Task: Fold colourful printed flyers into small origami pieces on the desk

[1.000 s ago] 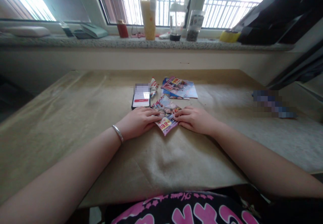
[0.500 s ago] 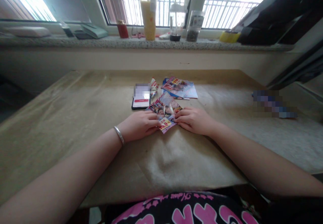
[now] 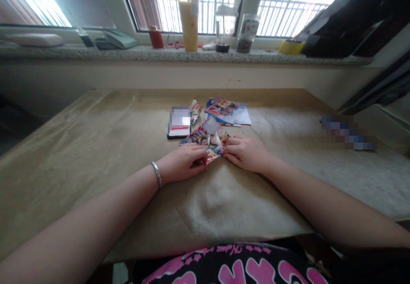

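A piece of colourful printed paper point(image 3: 213, 136) with creases lies on the table in front of me. My left hand point(image 3: 187, 160), with a silver bracelet at the wrist, is closed on the paper's near left corner, thumb and fingers curled together. On the right edge, my right hand point(image 3: 241, 152) pinches the same sheet between thumb and fingers. Just beyond the left hand rests a smartphone point(image 3: 179, 124) with its screen lit. Beside the phone stands a small folded paper piece point(image 3: 196, 109), white with red stripes.
Several printed sheets point(image 3: 229, 111) lie in a loose pile behind the paper. A blurred-out flat item point(image 3: 347, 133) is on the table's right side. Cups and jars, among them a tall yellow drink cup point(image 3: 188, 25), stand on the stone windowsill point(image 3: 121, 54).
My left hand has shifted slightly right and its fingers have curled over the paper's near corner, covering more of it. The right hand has barely moved.
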The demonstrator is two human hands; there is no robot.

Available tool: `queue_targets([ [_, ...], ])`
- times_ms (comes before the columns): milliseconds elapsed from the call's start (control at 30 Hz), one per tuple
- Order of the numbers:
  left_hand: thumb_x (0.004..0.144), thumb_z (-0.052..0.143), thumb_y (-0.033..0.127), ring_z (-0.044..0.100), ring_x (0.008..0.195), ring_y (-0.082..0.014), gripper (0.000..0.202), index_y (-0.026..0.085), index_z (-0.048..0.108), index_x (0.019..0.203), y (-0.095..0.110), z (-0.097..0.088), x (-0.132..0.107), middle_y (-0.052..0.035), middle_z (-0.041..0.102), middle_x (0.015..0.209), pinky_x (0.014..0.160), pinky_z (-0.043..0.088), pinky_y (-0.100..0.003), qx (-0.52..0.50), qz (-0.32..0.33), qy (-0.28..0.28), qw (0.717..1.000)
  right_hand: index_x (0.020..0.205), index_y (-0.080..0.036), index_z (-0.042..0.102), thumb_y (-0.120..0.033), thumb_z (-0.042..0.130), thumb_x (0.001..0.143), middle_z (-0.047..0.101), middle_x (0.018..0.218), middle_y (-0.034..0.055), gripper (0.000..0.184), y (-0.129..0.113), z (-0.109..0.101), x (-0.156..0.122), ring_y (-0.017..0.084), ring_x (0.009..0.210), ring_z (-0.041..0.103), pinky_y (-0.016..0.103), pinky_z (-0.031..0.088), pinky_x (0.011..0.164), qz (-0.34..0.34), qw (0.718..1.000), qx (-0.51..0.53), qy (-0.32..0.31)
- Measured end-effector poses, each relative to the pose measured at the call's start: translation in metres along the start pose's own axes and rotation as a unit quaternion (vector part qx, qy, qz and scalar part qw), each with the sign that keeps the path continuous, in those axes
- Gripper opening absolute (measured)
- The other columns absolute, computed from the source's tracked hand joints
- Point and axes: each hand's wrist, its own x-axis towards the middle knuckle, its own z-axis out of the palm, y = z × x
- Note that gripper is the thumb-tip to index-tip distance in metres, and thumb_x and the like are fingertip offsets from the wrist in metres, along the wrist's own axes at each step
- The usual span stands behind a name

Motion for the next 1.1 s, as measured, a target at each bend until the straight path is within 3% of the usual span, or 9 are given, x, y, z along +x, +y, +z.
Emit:
queue_targets([
  [167, 0.086, 0.046, 0.028, 0.048, 0.067, -0.0127, 0.015, 0.017, 0.051, 0.078, -0.002, 0.004, 0.001, -0.0013, 0.055, 0.075, 0.061, 0.036, -0.023, -0.053, -0.083, 0.018, 0.995, 0.091, -0.021, 0.069, -0.029, 0.048, 0.090, 0.067, 0.092, 0.0057, 0.023, 0.001, 0.003, 0.001, 0.017, 0.082, 0.057, 0.028, 0.041, 0.071, 0.012, 0.999, 0.030, 0.014],
  [300, 0.090, 0.042, 0.035, 0.048, 0.066, -0.0130, 0.026, 0.016, 0.053, 0.075, -0.001, 0.004, 0.002, -0.0013, 0.056, 0.072, 0.061, 0.035, -0.023, -0.052, -0.090, 0.030, 0.994, 0.092, -0.020, 0.069, -0.028, 0.049, 0.089, 0.066, 0.091, 0.0057, 0.022, 0.003, 0.005, 0.001, 0.017, 0.083, 0.058, 0.028, 0.043, 0.072, 0.012, 0.998, 0.056, 0.015],
  [400, 0.093, 0.035, 0.036, 0.048, 0.063, -0.0129, 0.036, 0.016, 0.053, 0.068, -0.001, 0.004, 0.004, -0.0012, 0.055, 0.066, 0.059, 0.033, -0.024, -0.050, -0.134, 0.046, 0.989, 0.093, -0.020, 0.069, -0.028, 0.050, 0.088, 0.065, 0.091, 0.0063, 0.021, 0.003, 0.005, 0.001, 0.018, 0.083, 0.058, 0.028, 0.043, 0.071, 0.019, 0.998, 0.067, 0.010],
  [667, 0.090, 0.042, 0.038, 0.053, 0.068, -0.0163, 0.036, 0.018, 0.060, 0.067, -0.008, 0.010, 0.008, -0.0030, 0.061, 0.069, 0.064, 0.036, -0.027, 0.037, -0.232, 0.063, 0.970, 0.107, -0.021, 0.064, -0.025, 0.051, 0.086, 0.067, 0.098, 0.0068, 0.024, 0.001, 0.007, 0.002, 0.019, 0.088, 0.060, 0.029, 0.044, 0.075, 0.048, 0.993, 0.108, 0.022],
  [867, 0.088, 0.047, 0.038, 0.055, 0.073, -0.0189, 0.030, 0.018, 0.062, 0.071, -0.004, 0.011, 0.007, -0.0055, 0.063, 0.072, 0.064, 0.039, -0.029, 0.102, -0.217, 0.071, 0.968, 0.100, -0.018, 0.061, -0.026, 0.056, 0.084, 0.067, 0.091, 0.0059, 0.019, 0.000, 0.006, 0.002, 0.018, 0.081, 0.059, 0.028, 0.043, 0.070, 0.095, 0.989, 0.115, 0.011],
  [1100, 0.087, 0.048, 0.036, 0.054, 0.072, -0.0190, 0.026, 0.017, 0.059, 0.073, -0.005, 0.012, 0.009, -0.0057, 0.062, 0.073, 0.063, 0.039, -0.028, 0.136, -0.213, 0.072, 0.965, 0.095, -0.021, 0.067, -0.023, 0.053, 0.086, 0.066, 0.099, 0.0059, 0.017, 0.004, 0.010, 0.001, 0.018, 0.094, 0.059, 0.029, 0.045, 0.080, 0.041, 0.992, 0.115, 0.029],
])
